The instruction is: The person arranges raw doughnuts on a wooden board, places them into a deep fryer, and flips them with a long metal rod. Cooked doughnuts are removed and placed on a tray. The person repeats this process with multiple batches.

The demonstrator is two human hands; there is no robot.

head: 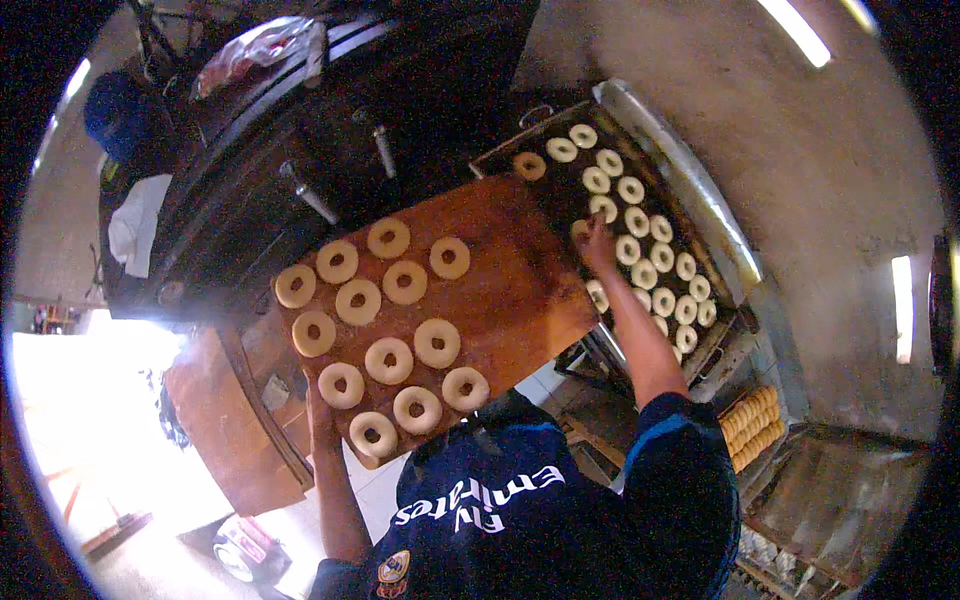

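A wooden board [517,247] slants across the view, with several raw dough rings [389,361] on its left part. My left hand [319,411] grips the board's near left edge, its fingers partly hidden beneath. At the board's far right end, my right hand [598,238] reaches over a dark, wide pan of what looks like frying oil [559,199]. Its fingers are beside a dough ring [580,232] and just below another, paler one [602,209]; whether they hold either is unclear. Many pale rings lie in the pan, and a browner ring [529,166] is near its far left corner.
A curved metal sheet [682,172] borders the pan's right side. Rows of browned baked or fried goods [752,429] stand at lower right, beside a metal tray [840,495]. Dark equipment with metal handles [309,193] lies beyond the board. A white cloth [140,225] is at far left.
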